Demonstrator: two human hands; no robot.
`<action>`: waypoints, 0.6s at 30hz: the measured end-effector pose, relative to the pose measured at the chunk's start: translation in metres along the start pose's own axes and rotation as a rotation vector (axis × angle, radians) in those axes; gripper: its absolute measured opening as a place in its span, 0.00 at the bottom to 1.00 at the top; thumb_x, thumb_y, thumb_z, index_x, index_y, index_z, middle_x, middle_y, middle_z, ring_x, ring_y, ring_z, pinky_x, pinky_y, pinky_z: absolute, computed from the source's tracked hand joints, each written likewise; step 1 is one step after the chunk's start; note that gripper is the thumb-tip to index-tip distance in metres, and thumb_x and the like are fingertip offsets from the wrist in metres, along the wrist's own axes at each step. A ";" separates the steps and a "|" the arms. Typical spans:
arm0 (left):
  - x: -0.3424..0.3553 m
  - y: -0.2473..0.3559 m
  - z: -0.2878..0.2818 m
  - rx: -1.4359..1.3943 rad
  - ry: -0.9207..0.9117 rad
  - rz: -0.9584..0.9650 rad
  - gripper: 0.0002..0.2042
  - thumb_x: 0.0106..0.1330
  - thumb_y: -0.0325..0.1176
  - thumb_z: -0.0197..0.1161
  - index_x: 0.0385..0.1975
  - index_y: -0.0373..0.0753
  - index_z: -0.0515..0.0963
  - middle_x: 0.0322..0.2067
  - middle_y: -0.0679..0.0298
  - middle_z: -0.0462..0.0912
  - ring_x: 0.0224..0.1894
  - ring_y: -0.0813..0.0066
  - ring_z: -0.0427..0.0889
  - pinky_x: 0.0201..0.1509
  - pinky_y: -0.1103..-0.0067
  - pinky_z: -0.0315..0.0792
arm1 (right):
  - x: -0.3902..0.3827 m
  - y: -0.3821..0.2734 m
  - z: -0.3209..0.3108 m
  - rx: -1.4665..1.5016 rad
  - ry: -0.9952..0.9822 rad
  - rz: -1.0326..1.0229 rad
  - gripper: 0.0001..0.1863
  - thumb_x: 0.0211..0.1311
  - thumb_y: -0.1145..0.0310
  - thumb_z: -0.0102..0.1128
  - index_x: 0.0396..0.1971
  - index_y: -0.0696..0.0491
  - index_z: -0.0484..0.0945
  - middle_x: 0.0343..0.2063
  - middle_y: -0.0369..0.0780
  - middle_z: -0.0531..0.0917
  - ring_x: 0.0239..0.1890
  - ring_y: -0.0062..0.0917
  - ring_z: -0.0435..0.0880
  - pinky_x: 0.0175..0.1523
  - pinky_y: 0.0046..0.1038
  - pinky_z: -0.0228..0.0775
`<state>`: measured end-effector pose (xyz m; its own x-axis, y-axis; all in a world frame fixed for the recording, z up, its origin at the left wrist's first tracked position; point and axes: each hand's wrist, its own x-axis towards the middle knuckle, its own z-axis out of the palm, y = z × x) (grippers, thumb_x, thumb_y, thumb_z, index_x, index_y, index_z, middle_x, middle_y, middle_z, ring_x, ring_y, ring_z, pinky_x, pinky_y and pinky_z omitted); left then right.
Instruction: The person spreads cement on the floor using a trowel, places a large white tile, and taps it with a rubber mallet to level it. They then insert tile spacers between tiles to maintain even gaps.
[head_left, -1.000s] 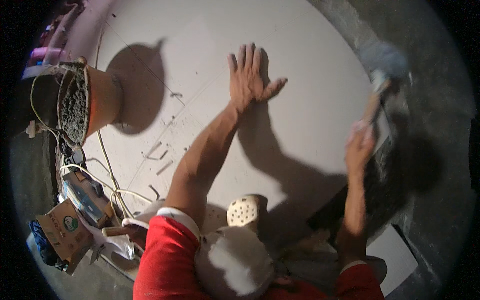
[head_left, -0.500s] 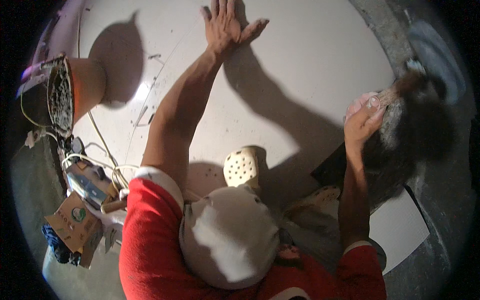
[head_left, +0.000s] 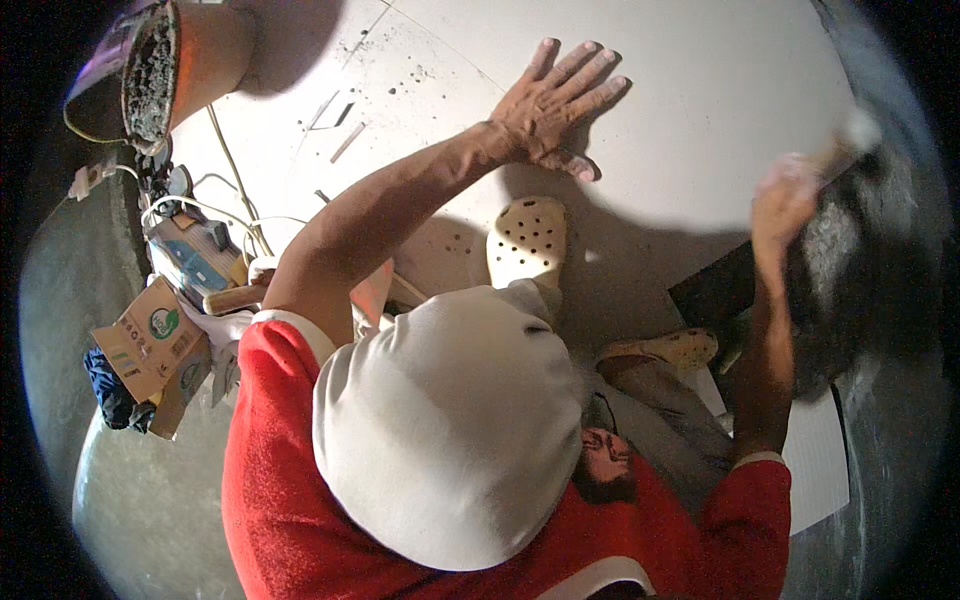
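My left hand (head_left: 560, 105) lies flat with fingers spread on a large white tiled surface (head_left: 700, 110) and holds nothing. My right hand (head_left: 783, 205) is wrapped round a short wooden-handled tool (head_left: 836, 155) beyond the right edge of the white surface. The tool's pale far end is smeared by motion, so its kind does not show. Below that hand lies rough dark material (head_left: 830, 250). A flat black piece (head_left: 715, 285) sits beside it, close to my right forearm.
At the upper left stands a bucket (head_left: 215, 50) of grey, lumpy mix. Cords (head_left: 230, 165), a cardboard box (head_left: 150, 345) and a wooden handle (head_left: 233, 299) crowd the left side. Dark crumbs and slivers dot the tiles. A pale perforated clog (head_left: 527, 245) stands below my left hand.
Relative to the view, my left hand is lower and further right, with its fingers turned rightward. My right hand and the tool have shifted right. The bucket appears higher as the view has moved.
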<state>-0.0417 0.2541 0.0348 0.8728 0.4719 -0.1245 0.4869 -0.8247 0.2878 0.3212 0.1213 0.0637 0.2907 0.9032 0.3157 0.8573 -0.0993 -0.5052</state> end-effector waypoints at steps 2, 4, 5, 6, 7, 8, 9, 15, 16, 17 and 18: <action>-0.003 0.001 0.003 -0.060 0.096 0.018 0.62 0.47 0.82 0.61 0.79 0.49 0.51 0.79 0.52 0.49 0.81 0.47 0.45 0.79 0.40 0.41 | -0.006 0.010 -0.002 -0.213 -0.201 -0.100 0.17 0.79 0.62 0.49 0.44 0.62 0.79 0.35 0.44 0.84 0.35 0.29 0.83 0.43 0.33 0.76; 0.000 -0.002 0.004 -0.053 0.098 0.028 0.62 0.46 0.82 0.61 0.79 0.50 0.50 0.79 0.53 0.49 0.81 0.47 0.45 0.79 0.41 0.41 | 0.001 0.023 -0.010 -0.349 -0.334 0.057 0.18 0.79 0.62 0.50 0.46 0.63 0.79 0.39 0.47 0.86 0.39 0.30 0.84 0.47 0.33 0.77; 0.002 -0.005 0.003 -0.023 0.101 0.024 0.62 0.47 0.82 0.60 0.79 0.50 0.50 0.79 0.52 0.49 0.80 0.46 0.46 0.79 0.42 0.41 | 0.007 0.029 -0.017 -0.125 -0.288 0.159 0.19 0.79 0.60 0.51 0.49 0.62 0.79 0.39 0.44 0.86 0.40 0.30 0.85 0.47 0.32 0.77; 0.001 -0.003 0.002 -0.015 0.082 0.031 0.62 0.48 0.82 0.60 0.79 0.49 0.50 0.79 0.52 0.49 0.80 0.46 0.46 0.79 0.42 0.41 | 0.013 0.033 -0.019 0.000 -0.228 0.216 0.19 0.79 0.59 0.51 0.51 0.61 0.78 0.39 0.41 0.86 0.39 0.28 0.85 0.45 0.29 0.77; 0.002 -0.004 -0.001 -0.012 0.019 -0.015 0.67 0.38 0.92 0.49 0.79 0.56 0.51 0.79 0.56 0.47 0.81 0.51 0.43 0.82 0.44 0.35 | 0.013 0.032 -0.020 0.106 -0.216 0.223 0.18 0.78 0.60 0.51 0.51 0.61 0.77 0.40 0.40 0.86 0.37 0.28 0.85 0.44 0.28 0.77; 0.003 -0.002 -0.004 0.016 0.070 -0.015 0.66 0.38 0.92 0.49 0.79 0.56 0.51 0.79 0.56 0.47 0.81 0.51 0.43 0.82 0.45 0.36 | 0.017 0.032 -0.019 0.141 -0.116 0.060 0.18 0.78 0.60 0.52 0.51 0.61 0.78 0.40 0.40 0.86 0.36 0.30 0.85 0.44 0.29 0.78; 0.004 -0.001 -0.007 0.043 0.054 -0.023 0.66 0.37 0.92 0.49 0.79 0.57 0.51 0.79 0.56 0.48 0.81 0.51 0.43 0.82 0.45 0.36 | 0.015 0.028 -0.018 0.163 -0.099 0.049 0.18 0.77 0.60 0.52 0.50 0.60 0.78 0.39 0.40 0.86 0.35 0.31 0.85 0.43 0.30 0.78; 0.016 0.011 -0.034 0.085 -0.275 -0.052 0.68 0.46 0.90 0.46 0.80 0.45 0.38 0.80 0.48 0.32 0.81 0.45 0.32 0.81 0.44 0.29 | 0.018 0.016 -0.022 -0.327 -0.356 0.200 0.19 0.78 0.59 0.50 0.44 0.63 0.80 0.32 0.52 0.85 0.36 0.39 0.86 0.46 0.38 0.76; 0.014 0.012 -0.036 0.030 -0.262 -0.055 0.68 0.46 0.90 0.46 0.80 0.44 0.39 0.80 0.48 0.32 0.81 0.46 0.32 0.81 0.44 0.29 | 0.019 0.020 -0.033 -0.118 -0.302 0.220 0.20 0.79 0.58 0.50 0.41 0.62 0.80 0.30 0.52 0.84 0.33 0.36 0.84 0.43 0.37 0.76; 0.018 0.013 -0.038 0.090 -0.293 -0.072 0.68 0.46 0.90 0.46 0.80 0.44 0.39 0.80 0.49 0.32 0.81 0.47 0.31 0.81 0.44 0.28 | 0.024 0.025 -0.032 -0.132 -0.275 0.169 0.20 0.80 0.57 0.49 0.41 0.61 0.80 0.29 0.52 0.83 0.32 0.34 0.83 0.41 0.36 0.75; 0.020 0.017 -0.036 0.138 -0.331 -0.072 0.68 0.45 0.90 0.46 0.80 0.44 0.39 0.80 0.49 0.32 0.81 0.47 0.30 0.81 0.44 0.28 | 0.022 0.031 -0.034 -0.090 -0.180 0.121 0.20 0.80 0.57 0.49 0.40 0.61 0.80 0.28 0.51 0.83 0.31 0.33 0.82 0.40 0.37 0.75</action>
<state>-0.0171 0.2604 0.0716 0.7888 0.4224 -0.4464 0.5276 -0.8379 0.1395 0.3685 0.1241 0.0825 0.3202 0.9416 0.1045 0.8577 -0.2413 -0.4540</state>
